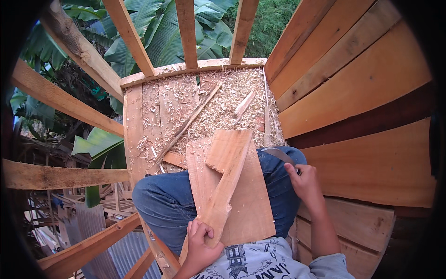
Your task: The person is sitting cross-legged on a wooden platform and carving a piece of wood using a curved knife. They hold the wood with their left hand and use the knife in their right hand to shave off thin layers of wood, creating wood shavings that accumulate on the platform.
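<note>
A roughly shaped piece of wood [232, 160], broad at its far end and narrowing to a long handle-like strip, lies slantwise over my lap. My left hand [202, 242] is wrapped round its near, narrow end. Beneath it, a flat wooden board [251, 211] rests across my thighs. To the right, my right hand [304, 183] grips the dark handle of a knife [278, 154]. The curved blade points left above my right knee, apart from the wood. How the knife's handle ends is hidden in my fist.
Wood shavings [186, 114] cover the plank floor ahead, with a long thin stick [190, 121] and a short wood offcut [244, 104] among them. Upright slats [186, 35] edge the far and left sides. A plank wall [367, 162] stands close on the right. Banana leaves [162, 39] hang beyond the slats.
</note>
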`<move>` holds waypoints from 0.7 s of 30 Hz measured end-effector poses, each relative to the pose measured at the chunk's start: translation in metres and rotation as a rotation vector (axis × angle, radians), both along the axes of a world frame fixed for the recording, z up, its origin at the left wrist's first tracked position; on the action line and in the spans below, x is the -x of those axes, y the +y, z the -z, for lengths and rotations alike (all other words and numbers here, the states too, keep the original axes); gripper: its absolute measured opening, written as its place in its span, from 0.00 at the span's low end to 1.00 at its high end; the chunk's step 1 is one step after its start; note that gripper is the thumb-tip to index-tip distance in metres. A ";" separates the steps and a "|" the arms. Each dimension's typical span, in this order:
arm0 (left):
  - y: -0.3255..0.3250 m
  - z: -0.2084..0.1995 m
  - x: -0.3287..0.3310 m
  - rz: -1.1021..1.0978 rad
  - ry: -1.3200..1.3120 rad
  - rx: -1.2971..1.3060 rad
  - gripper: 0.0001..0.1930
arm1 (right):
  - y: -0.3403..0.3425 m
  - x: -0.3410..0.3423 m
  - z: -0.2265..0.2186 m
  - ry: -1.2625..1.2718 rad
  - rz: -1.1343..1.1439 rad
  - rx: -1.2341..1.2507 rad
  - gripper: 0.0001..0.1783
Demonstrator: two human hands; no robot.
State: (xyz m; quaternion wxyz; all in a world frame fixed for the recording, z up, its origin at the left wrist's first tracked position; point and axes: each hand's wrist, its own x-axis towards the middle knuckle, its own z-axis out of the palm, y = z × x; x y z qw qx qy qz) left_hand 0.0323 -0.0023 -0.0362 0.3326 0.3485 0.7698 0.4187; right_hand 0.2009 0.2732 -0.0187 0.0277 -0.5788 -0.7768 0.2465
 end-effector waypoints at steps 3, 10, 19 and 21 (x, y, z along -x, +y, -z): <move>-0.008 0.003 0.006 0.057 -0.001 -0.065 0.16 | 0.003 0.008 0.022 0.038 0.043 0.037 0.36; -0.025 -0.004 0.028 -0.063 -0.616 -0.143 0.35 | 0.020 0.018 0.010 -0.017 -0.079 0.213 0.35; -0.008 -0.061 0.061 0.062 0.089 0.209 0.24 | 0.042 0.000 0.019 0.193 -0.076 0.501 0.28; -0.010 -0.061 0.062 0.064 0.184 0.273 0.22 | 0.043 -0.001 0.020 0.235 -0.063 0.524 0.27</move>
